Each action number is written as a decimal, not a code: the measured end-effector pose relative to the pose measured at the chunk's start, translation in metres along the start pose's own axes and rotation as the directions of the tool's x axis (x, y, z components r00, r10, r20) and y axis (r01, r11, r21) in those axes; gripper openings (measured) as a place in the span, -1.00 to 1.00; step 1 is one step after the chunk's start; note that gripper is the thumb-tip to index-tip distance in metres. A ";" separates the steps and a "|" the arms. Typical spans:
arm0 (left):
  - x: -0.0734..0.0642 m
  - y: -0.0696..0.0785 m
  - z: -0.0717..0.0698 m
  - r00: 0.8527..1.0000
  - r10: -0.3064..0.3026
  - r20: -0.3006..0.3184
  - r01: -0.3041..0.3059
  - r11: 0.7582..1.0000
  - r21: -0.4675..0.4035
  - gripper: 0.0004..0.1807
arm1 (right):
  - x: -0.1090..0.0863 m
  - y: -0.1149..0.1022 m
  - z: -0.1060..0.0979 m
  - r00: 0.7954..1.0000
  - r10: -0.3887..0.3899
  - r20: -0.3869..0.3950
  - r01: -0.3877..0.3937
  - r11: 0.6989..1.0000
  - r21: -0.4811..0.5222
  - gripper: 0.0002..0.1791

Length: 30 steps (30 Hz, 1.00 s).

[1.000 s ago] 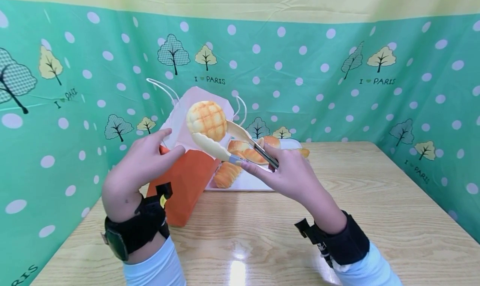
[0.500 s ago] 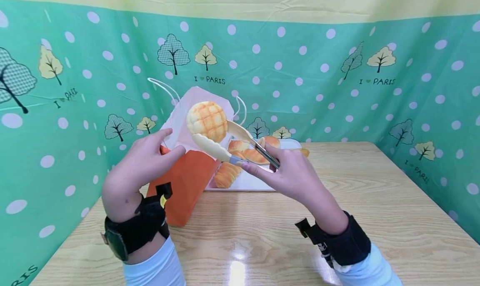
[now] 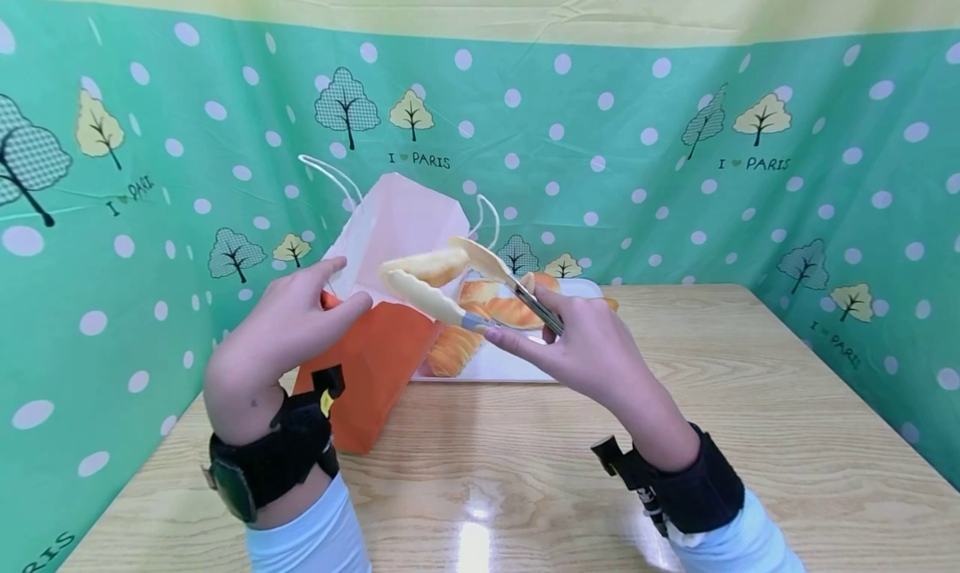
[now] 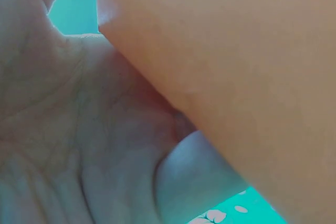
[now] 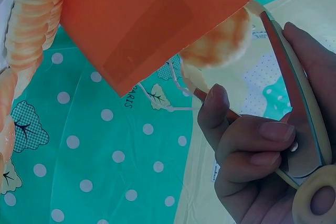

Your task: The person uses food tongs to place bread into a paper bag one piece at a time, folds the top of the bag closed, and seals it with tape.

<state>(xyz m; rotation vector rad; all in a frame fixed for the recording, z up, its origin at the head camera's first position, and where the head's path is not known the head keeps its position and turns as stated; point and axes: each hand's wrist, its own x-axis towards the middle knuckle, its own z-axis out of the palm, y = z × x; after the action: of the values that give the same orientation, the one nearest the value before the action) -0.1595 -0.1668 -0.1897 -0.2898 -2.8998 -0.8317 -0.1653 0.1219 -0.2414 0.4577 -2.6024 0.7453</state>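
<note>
In the head view an orange paper bag (image 3: 367, 373) with a pale pink inside leans, its mouth facing up. My left hand (image 3: 292, 323) holds the bag at its left rim; the bag's side hides part of that hand in the left wrist view. My right hand (image 3: 592, 344) grips cream-tipped metal tongs (image 3: 540, 310), with their tips at the bag's mouth. Between the tips sits a round melon-pan-like bun (image 3: 431, 264), tilted so its edge faces me. The right wrist view shows the bun (image 5: 220, 40) partly behind the bag.
Behind and right of the bag, a white tray (image 3: 510, 364) bears several breads, including a ridged roll (image 3: 453, 352) at its near left. White string handles (image 3: 330, 173) stand up from the bag. A patterned green curtain (image 3: 600, 173) surrounds the wooden table (image 3: 675, 373).
The bun has tipped over and dropped slightly between the tongs, from showing its round grid-marked face to showing its edge. Both hands have stayed nearly still.
</note>
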 end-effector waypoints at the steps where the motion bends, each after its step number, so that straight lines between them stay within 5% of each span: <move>1: 0.000 0.000 0.000 1.000 0.001 -0.001 -0.001 1.000 0.001 -0.26 | 0.000 0.000 0.000 1.000 -0.004 -0.002 0.004 1.000 0.001 -0.33; 13: 0.000 0.001 -0.001 1.000 -0.009 0.008 0.009 1.000 0.006 -0.25 | 0.000 -0.001 -0.001 1.000 -0.001 0.006 0.001 0.999 -0.032 -0.15; 21: -0.001 0.003 -0.001 1.000 -0.008 0.022 0.008 1.000 -0.001 -0.26 | 0.000 0.001 -0.001 0.996 -0.023 -0.092 0.016 0.997 -0.082 -0.09; 30: -0.002 0.003 -0.002 1.000 -0.014 0.008 0.014 1.000 -0.003 -0.26 | -0.001 0.000 -0.004 0.998 -0.015 -0.058 0.011 0.998 -0.066 0.01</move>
<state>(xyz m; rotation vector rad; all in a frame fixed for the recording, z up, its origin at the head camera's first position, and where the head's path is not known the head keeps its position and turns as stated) -0.1563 -0.1656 -0.1870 -0.2742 -2.9118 -0.8398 -0.1631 0.1242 -0.2391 0.4264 -2.5582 0.6573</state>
